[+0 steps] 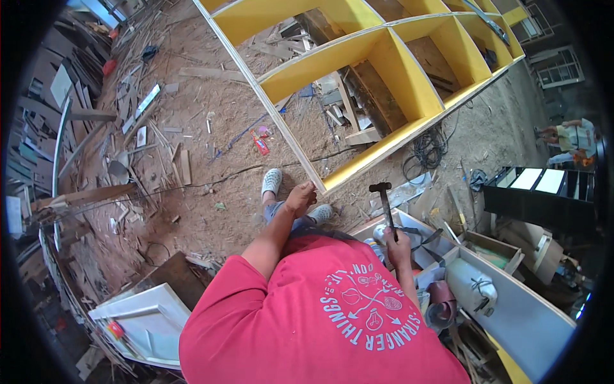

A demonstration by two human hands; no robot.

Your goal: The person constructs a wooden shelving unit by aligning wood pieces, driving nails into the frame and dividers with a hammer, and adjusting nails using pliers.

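Observation:
A large yellow wooden shelf frame (414,72) with several open compartments and pale plywood edges fills the top of the view. At its near left corner is my left hand (302,198), with fingers closed in a pinch beside the plywood edge. Whatever lies between those fingertips is too small to make out. My right hand (400,249) is wrapped round the handle of a hammer (381,189), held upright to the right of that corner. The hammer's dark head is apart from the frame.
Sawdust and wood scraps cover the ground, with a red packet (260,143) among them. A coil of black cable (427,153) lies by the frame. To my right is a grey wooden box (518,307) holding a white jug (470,281). A white panel (144,320) leans at lower left.

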